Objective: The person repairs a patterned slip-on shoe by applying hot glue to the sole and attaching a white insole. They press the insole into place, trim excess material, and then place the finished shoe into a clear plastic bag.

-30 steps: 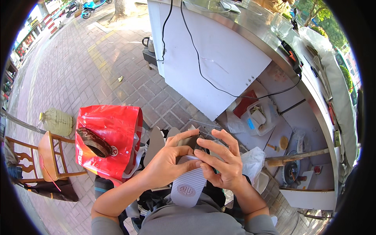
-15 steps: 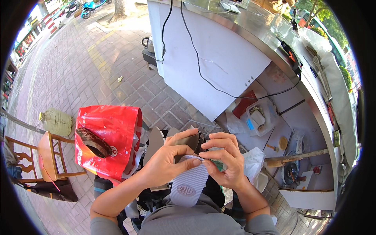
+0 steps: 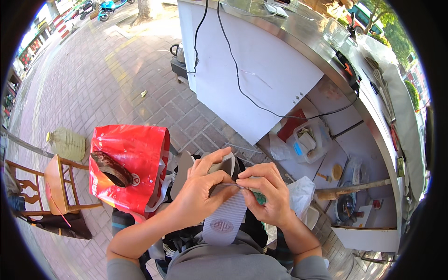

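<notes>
A light lavender, finely ribbed shoe sole (image 3: 227, 218), rounded at its near end and marked with a dark round emblem, hangs toward my lap. My left hand (image 3: 204, 184) grips its upper edge between thumb and fingers, the index finger stretched forward. From the other side my right hand (image 3: 265, 189) pinches the same edge with thumb and fingertips, so the two hands nearly touch. Behind my left hand shows a glossy grey-brown curved piece (image 3: 225, 167), partly covered by the fingers. Another flat grey-brown piece (image 3: 181, 181) sticks up to its left.
A red plastic bag (image 3: 128, 149) with a dark brown ring-like roll (image 3: 112, 170) on it stands left. Beyond it are a wooden chair (image 3: 60, 184) and a pale jug (image 3: 67, 144). A white counter (image 3: 252, 60) with cables stands ahead; a clear box (image 3: 310, 142) lies under it.
My left hand's fingers have lifted and straightened a little. The right fingertips have closed in tighter on the sole's edge.
</notes>
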Action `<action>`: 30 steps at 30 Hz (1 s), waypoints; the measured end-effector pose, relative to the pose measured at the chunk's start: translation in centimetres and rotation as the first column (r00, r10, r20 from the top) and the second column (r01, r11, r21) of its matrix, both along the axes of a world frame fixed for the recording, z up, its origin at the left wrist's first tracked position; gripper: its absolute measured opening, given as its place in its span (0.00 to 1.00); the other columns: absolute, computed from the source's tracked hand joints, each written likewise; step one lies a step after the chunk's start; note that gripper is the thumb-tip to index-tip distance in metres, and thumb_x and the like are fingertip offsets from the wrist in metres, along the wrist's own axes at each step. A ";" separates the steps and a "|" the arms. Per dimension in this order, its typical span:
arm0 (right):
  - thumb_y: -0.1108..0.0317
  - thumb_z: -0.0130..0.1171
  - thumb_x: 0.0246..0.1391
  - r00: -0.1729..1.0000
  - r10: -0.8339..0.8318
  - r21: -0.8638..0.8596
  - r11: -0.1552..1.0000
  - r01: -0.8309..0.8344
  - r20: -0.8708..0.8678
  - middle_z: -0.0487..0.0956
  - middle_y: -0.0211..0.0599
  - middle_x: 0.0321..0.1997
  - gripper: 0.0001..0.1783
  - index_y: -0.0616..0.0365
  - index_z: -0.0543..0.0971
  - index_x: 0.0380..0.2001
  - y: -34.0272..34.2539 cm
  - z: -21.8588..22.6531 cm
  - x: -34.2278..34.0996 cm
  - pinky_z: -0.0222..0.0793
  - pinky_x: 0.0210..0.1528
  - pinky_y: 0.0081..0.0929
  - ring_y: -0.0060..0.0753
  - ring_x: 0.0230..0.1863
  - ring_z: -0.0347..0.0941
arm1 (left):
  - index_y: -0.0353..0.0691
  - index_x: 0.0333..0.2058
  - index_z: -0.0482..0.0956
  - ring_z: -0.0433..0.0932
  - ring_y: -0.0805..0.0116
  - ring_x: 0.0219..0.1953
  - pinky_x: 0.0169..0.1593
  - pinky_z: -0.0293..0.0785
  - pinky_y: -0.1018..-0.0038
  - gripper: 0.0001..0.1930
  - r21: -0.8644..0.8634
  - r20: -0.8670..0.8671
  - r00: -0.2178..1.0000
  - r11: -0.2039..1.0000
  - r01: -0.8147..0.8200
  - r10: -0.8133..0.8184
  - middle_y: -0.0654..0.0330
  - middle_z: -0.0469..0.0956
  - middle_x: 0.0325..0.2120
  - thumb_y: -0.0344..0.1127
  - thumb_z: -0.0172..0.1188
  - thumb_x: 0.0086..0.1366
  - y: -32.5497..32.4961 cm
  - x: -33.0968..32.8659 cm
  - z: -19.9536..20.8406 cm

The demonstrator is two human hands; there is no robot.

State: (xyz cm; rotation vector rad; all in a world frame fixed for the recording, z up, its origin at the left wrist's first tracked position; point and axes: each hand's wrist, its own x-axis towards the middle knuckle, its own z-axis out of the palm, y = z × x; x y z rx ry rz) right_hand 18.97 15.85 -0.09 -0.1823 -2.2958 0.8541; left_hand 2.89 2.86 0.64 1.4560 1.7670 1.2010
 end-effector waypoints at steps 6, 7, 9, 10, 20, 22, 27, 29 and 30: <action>0.83 0.64 0.42 0.997 0.071 -0.155 0.985 -0.071 -0.008 0.78 0.39 0.48 0.21 0.59 0.79 0.43 -0.5 -0.5 -0.6 0.72 0.46 0.32 0.40 0.45 0.75 | 0.34 0.58 0.66 0.67 0.51 0.62 0.62 0.68 0.61 0.26 -0.056 -0.023 0.989 0.988 0.142 -0.144 0.48 0.61 0.64 0.29 0.62 0.63 -1.0 -2.2 2.5; 0.83 0.64 0.42 0.997 0.080 -0.163 0.984 -0.079 -0.004 0.78 0.39 0.48 0.21 0.59 0.79 0.44 -0.5 -0.4 -0.7 0.73 0.46 0.32 0.40 0.46 0.75 | 0.34 0.61 0.62 0.68 0.51 0.62 0.62 0.68 0.61 0.28 -0.085 0.019 0.986 0.983 0.165 -0.164 0.47 0.61 0.63 0.28 0.61 0.64 -1.1 -2.8 2.8; 0.82 0.64 0.43 0.997 0.078 -0.174 0.982 -0.074 0.021 0.78 0.39 0.49 0.21 0.59 0.79 0.44 -0.6 0.0 -1.1 0.73 0.46 0.33 0.40 0.45 0.75 | 0.35 0.66 0.52 0.68 0.52 0.62 0.62 0.69 0.62 0.35 -0.169 0.149 0.964 0.955 0.245 -0.221 0.46 0.61 0.63 0.25 0.58 0.64 -1.2 -3.6 3.3; 0.81 0.65 0.43 0.997 0.071 -0.179 0.982 -0.063 0.041 0.78 0.38 0.49 0.21 0.59 0.78 0.44 -0.7 0.4 -1.2 0.73 0.45 0.33 0.40 0.45 0.75 | 0.36 0.68 0.50 0.68 0.52 0.62 0.62 0.69 0.62 0.37 -0.143 0.182 0.956 0.956 0.257 -0.230 0.46 0.61 0.64 0.25 0.58 0.64 -1.1 -3.6 3.3; 0.74 0.65 0.47 0.921 0.180 -0.072 0.984 -0.165 0.346 0.75 0.35 0.43 0.11 0.57 0.74 0.32 1.9 3.8 -1.4 0.72 0.39 0.33 0.42 0.39 0.74 | 0.46 0.73 0.32 0.57 0.54 0.69 0.67 0.57 0.58 0.51 0.062 0.696 0.697 0.982 0.180 -0.172 0.46 0.46 0.71 0.36 0.65 0.65 -1.7 -2.0 -4.0; 0.75 0.64 0.48 0.911 0.236 -0.151 0.969 -0.196 0.337 0.75 0.36 0.43 0.10 0.57 0.74 0.32 2.2 3.9 -1.1 0.72 0.39 0.33 0.42 0.40 0.74 | 0.46 0.73 0.30 0.54 0.53 0.71 0.68 0.54 0.58 0.57 0.077 0.682 0.696 0.969 0.236 -0.224 0.47 0.44 0.72 0.46 0.68 0.62 -1.5 -0.9 -6.6; 0.77 0.63 0.51 0.912 0.280 -0.237 0.948 -0.213 0.300 0.74 0.36 0.48 0.07 0.58 0.76 0.33 3.3 3.7 -0.6 0.73 0.44 0.32 0.40 0.44 0.74 | 0.41 0.71 0.44 0.63 0.60 0.65 0.66 0.58 0.62 0.50 0.099 0.851 0.496 0.980 0.172 -0.173 0.52 0.59 0.64 0.50 0.68 0.62 -0.9 0.7 -9.6; 0.77 0.64 0.52 0.904 0.308 -0.313 0.926 -0.212 0.296 0.72 0.37 0.51 0.07 0.58 0.77 0.34 3.8 3.6 -0.6 0.72 0.47 0.33 0.40 0.47 0.74 | 0.38 0.68 0.53 0.66 0.66 0.61 0.65 0.61 0.66 0.43 0.070 0.876 0.472 0.995 0.076 -0.098 0.54 0.66 0.60 0.50 0.67 0.63 -0.8 0.2 -9.3; 0.77 0.64 0.52 0.899 0.321 -0.359 0.910 -0.206 0.298 0.71 0.37 0.53 0.07 0.58 0.77 0.34 4.0 3.4 -0.6 0.72 0.49 0.34 0.40 0.48 0.74 | 0.36 0.62 0.61 0.71 0.72 0.56 0.60 0.66 0.70 0.34 0.080 0.874 0.475 0.995 0.063 -0.100 0.59 0.72 0.53 0.44 0.67 0.65 -0.7 -0.1 -9.0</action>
